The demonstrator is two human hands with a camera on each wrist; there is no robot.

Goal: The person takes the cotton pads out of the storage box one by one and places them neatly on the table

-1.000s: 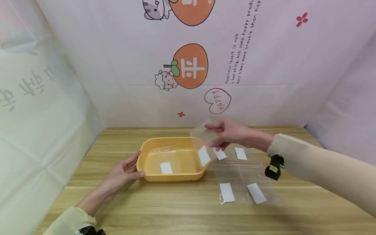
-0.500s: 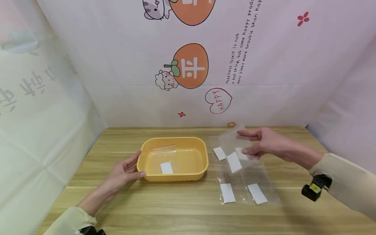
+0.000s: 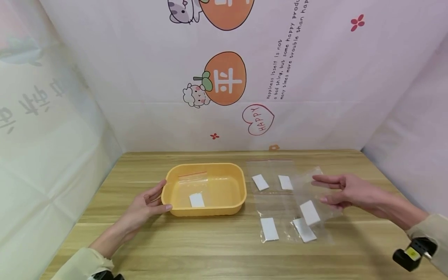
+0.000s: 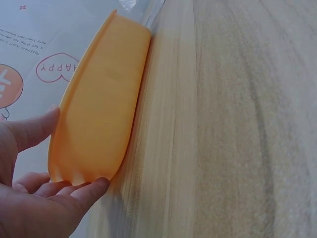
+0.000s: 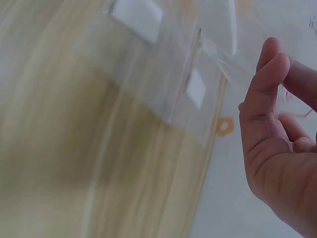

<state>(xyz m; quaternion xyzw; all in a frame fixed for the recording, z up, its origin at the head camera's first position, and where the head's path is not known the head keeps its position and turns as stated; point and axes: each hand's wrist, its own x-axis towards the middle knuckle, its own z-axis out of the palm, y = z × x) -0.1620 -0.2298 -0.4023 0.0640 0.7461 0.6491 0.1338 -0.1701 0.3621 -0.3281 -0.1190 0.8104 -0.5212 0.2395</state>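
My left hand (image 3: 141,212) holds the left end of a yellow plastic basin (image 3: 210,212). In the left wrist view its thumb is at the rim and its fingers reach the lower edge. A clear zip bag (image 3: 192,184) with a white rectangular piece (image 3: 197,200) lies inside the basin. Off to the right, my right hand (image 3: 357,194) pinches another clear zip bag (image 3: 303,190) between thumb and fingers. A white rectangular piece (image 3: 310,212) hangs in its lower part, overlapping a bag below. The right wrist view shows the pinching right hand (image 5: 277,119) and nearly transparent plastic.
Several clear bags, each with a white piece such as this one (image 3: 269,229), lie side by side and partly overlapping right of the basin. The wooden table (image 3: 210,249) ends at a printed cloth backdrop (image 3: 175,128). Cloth hangs at both sides as well.
My right hand has carried its bag rightward and lower, from over the basin's right rim to the right side of the laid-out bags. My left hand and the basin have stayed put.
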